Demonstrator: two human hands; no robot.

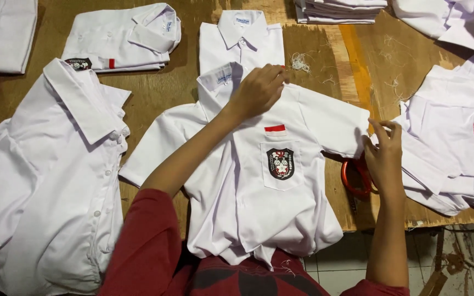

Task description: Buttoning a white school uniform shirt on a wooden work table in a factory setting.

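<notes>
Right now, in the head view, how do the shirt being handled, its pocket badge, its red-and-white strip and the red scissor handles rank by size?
1. White shirt
2. Badge and red scissor handles: look alike, handles partly hidden
3. Red-and-white strip

shirt (259, 186): white matt cloth | table (160, 87): rough bare wood | scissors (352, 178): glossy red plastic

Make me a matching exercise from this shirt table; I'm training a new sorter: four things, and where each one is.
1 left hand
2 right hand
3 red-handled scissors
4 loose threads

A on the bare wood right of the folded shirt
B at the spread shirt's collar
C partly under the right hand
D at the sleeve end

Pairs: 1-B, 2-D, 3-C, 4-A
</notes>
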